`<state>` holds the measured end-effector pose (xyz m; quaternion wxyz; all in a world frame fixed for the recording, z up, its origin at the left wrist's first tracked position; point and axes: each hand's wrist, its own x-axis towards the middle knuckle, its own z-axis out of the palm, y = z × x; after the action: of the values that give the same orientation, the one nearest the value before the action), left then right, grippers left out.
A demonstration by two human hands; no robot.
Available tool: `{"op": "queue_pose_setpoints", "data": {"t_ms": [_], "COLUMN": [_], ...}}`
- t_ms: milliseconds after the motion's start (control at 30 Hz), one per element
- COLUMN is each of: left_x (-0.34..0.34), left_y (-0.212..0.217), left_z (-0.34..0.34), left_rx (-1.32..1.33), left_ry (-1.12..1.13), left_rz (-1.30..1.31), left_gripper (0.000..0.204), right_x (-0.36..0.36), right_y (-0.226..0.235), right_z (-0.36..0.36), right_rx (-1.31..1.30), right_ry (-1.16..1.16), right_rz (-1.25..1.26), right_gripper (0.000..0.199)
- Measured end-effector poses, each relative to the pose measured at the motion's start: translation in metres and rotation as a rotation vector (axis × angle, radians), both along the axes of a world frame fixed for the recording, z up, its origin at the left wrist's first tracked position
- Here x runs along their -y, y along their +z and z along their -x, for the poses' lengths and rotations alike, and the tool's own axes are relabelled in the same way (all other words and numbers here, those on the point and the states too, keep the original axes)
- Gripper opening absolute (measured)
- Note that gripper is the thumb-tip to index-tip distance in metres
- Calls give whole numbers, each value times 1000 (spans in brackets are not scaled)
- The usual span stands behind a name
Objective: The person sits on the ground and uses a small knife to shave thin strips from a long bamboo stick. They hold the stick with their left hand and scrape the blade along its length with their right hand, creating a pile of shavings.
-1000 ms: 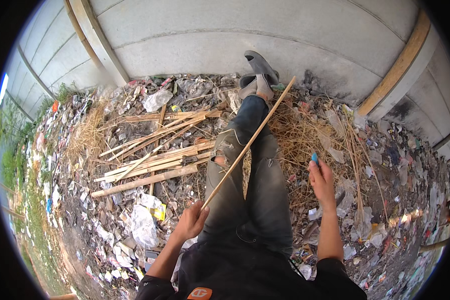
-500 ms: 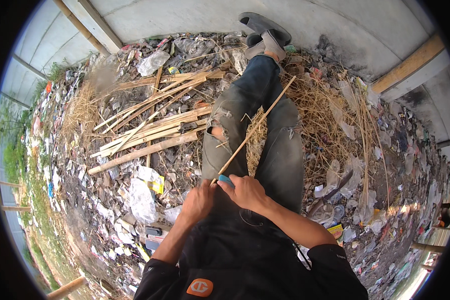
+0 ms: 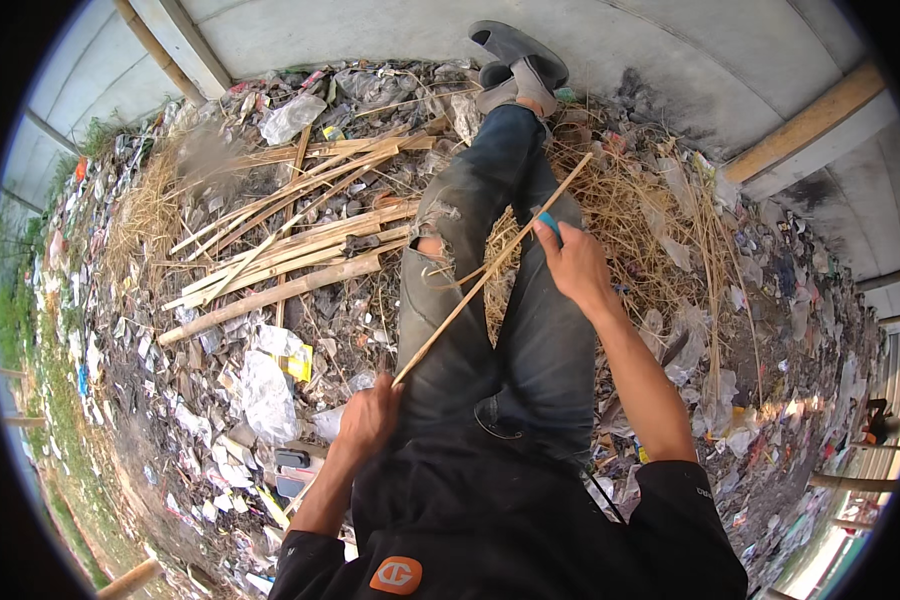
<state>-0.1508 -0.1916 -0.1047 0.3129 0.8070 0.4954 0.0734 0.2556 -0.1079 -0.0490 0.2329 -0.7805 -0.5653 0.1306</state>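
Note:
A long, thin bamboo strip [image 3: 470,292] slants across my thighs, from lower left up to the right. Its near end is gripped by my left hand [image 3: 369,414], closed beside my left thigh. Farther out, my right hand [image 3: 576,262] is closed around a small blue tool [image 3: 548,221], pressed against the strip close to its far end. Fingers hide most of this tool, so I cannot make out its blade or exact kind. A thin sliver [image 3: 473,273] sticks out beside the middle of the strip.
Split bamboo slats [image 3: 300,262] lie piled left of my legs, with a thicker bamboo pole [image 3: 270,296] nearest me. Dry straw and shavings [image 3: 650,230] cover the ground on the right. Plastic litter [image 3: 268,398] is scattered around. A pale wall [image 3: 660,50] stands beyond my feet.
My right hand has slid the blue tool away from me along the strip, from beside my left hand to near the far end. My left hand has drawn back slightly toward me.

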Motion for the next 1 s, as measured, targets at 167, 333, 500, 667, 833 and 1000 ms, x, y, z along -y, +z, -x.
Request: {"op": "queue_pose_setpoints", "data": {"t_ms": [167, 333, 500, 667, 833, 1000], "left_x": [-8, 14, 11, -8, -41, -56], "left_y": [-8, -25, -24, 4, 33, 33], "left_z": [5, 83, 95, 28, -25, -47], "left_rx": [-36, -202, -166, 81, 105, 148], "left_ry": [11, 37, 79, 50, 63, -11], "left_rz": [-7, -39, 46, 236, 260, 148], "left_gripper": [24, 24, 19, 29, 47, 42], "right_x": [61, -17, -12, 7, 33, 60], "right_y": [-9, -16, 27, 30, 28, -8], "right_z": [103, -61, -219, -135, 7, 115], "right_rx": [-58, 58, -256, -247, -254, -141], "right_ry": [413, -101, -666, -333, 82, 377], "right_rz": [174, -184, -263, -264, -168, 167], "right_gripper": [61, 71, 72, 62, 57, 62]}}
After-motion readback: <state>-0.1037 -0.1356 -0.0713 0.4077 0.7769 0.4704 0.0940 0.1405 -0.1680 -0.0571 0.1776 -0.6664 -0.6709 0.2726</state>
